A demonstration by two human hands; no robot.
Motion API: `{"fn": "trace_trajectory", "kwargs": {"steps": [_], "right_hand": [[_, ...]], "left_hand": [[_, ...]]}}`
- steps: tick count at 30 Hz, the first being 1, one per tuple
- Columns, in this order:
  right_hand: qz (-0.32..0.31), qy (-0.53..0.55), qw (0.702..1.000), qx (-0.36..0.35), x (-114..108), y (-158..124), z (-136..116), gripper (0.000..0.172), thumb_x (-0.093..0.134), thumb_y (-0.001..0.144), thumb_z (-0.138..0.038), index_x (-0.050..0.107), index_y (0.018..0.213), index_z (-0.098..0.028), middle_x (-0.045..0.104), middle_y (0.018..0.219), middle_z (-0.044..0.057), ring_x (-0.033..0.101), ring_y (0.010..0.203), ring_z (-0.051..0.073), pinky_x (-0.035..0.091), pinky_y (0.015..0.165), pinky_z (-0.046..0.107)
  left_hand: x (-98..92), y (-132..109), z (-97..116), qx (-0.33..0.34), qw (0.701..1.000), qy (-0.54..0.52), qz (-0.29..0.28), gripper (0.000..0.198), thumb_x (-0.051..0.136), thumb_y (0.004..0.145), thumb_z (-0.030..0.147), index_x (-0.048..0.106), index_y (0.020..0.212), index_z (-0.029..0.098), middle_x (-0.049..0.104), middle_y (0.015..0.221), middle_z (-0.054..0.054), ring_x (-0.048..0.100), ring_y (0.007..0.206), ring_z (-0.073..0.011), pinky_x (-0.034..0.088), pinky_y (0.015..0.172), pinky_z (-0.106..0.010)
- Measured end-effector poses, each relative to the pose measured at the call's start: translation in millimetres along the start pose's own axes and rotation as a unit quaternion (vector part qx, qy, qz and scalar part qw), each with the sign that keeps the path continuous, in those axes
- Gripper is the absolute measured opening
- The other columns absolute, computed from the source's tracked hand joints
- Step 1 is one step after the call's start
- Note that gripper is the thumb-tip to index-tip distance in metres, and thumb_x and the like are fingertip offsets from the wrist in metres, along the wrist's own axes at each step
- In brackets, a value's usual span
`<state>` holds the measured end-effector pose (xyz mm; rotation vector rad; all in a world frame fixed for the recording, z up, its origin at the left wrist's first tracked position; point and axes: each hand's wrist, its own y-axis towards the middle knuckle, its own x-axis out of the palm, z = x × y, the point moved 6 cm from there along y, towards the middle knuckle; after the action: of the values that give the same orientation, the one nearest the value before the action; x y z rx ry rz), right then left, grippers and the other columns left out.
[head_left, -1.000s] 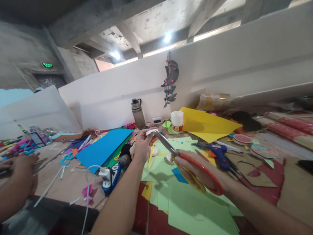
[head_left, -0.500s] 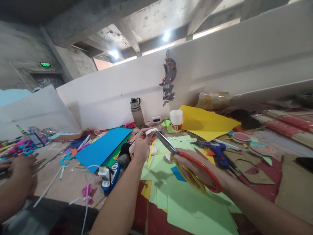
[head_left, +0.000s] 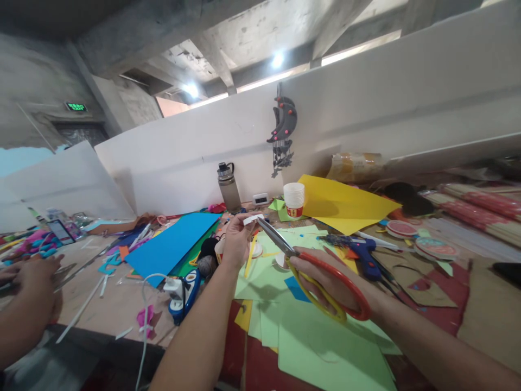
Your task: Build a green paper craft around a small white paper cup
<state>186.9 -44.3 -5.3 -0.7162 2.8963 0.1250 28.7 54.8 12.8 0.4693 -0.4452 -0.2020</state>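
My left hand (head_left: 237,241) pinches a small white piece (head_left: 251,219), perhaps paper, above the table's middle. In my right hand (head_left: 319,274) is a pair of scissors (head_left: 330,269) with one red and one yellow handle loop. The blades point up and left, and their tips meet the white piece. Under both hands lie light green paper sheets (head_left: 325,347), with a blue scrap (head_left: 297,289) on them. A dark yarn ball (head_left: 207,266) sits left of my left wrist.
Behind stand paper cups (head_left: 293,200), a bottle (head_left: 229,187) and yellow paper (head_left: 345,203). To the right is a blue glue gun (head_left: 364,252); to the left, blue card (head_left: 175,244) and a corded power strip (head_left: 185,296). Another person's hand (head_left: 36,271) is at the far left.
The white piece has turned slightly and shows more of its flat side. The scissor handles have shifted a little to the right. The hanging moon ornament has swung slightly right.
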Motion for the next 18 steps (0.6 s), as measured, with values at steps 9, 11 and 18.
{"fn": "trace_trajectory", "kwargs": {"steps": [9, 11, 18], "right_hand": [[0.011, -0.024, 0.999, 0.037, 0, -1, -4, 0.033, 0.039, 0.09, -0.047, 0.052, 0.082, -0.018, 0.042, 0.05, -0.008, 0.037, 0.029, 0.005, 0.03, 0.027, 0.016], [0.011, -0.032, 0.998, 0.045, 1, 1, 0, 0.032, 0.04, 0.089, -0.047, 0.052, 0.081, -0.018, 0.041, 0.049, -0.008, 0.037, 0.03, 0.006, 0.03, 0.027, 0.015], [0.08, -0.09, 0.993, 0.016, -16, 8, 12, 0.028, 0.053, 0.082, -0.048, 0.056, 0.091, -0.021, 0.051, 0.054, -0.006, 0.045, 0.035, 0.009, 0.031, 0.03, 0.017]], "left_hand": [[-3.9, 2, 2, -0.015, 0.999, 0.027, -0.015, 0.016, 0.072, 0.074, 0.03, 0.064, 0.081, 0.018, 0.07, 0.093, -0.005, 0.065, 0.087, -0.0179, 0.051, 0.078, -0.032], [-6.7, 3, 1, -0.038, 0.998, 0.042, -0.012, 0.02, 0.073, 0.073, 0.032, 0.063, 0.082, 0.017, 0.07, 0.093, -0.006, 0.065, 0.083, -0.0168, 0.051, 0.073, -0.03], [-19.0, 4, -5, -0.11, 0.992, 0.023, 0.053, 0.027, 0.076, 0.065, 0.028, 0.063, 0.084, 0.016, 0.067, 0.074, -0.002, 0.06, 0.063, -0.0109, 0.045, 0.055, -0.02]]}}
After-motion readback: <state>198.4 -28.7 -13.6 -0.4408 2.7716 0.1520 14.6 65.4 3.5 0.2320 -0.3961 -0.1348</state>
